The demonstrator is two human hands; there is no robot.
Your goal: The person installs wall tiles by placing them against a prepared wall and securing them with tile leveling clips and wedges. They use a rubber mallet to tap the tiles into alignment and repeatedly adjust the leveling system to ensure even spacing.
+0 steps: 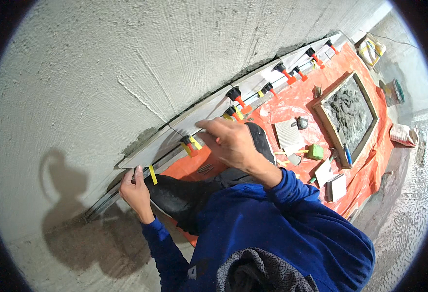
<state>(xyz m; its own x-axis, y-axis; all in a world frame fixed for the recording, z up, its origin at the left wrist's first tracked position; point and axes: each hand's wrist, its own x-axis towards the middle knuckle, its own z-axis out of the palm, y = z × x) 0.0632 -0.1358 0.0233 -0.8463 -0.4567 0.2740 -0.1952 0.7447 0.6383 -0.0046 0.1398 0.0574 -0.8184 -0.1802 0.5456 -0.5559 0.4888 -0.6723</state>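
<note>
- Pale grey-white, flat tile strip (199,114) runs along the foot of the wall (92,73), its long axis slanting from lower left to upper right of the frame.
- Left hand (135,192) is nearer its lower-left end, fingertips at the corner; whether they pinch it, I cannot tell.
- Right hand (231,143), blurred, sits mid-frame, the strip just up-left of its fingers; their closure and contact are unclear.
- Red-and-black plastic clip (190,147) stands between both hands.
</note>
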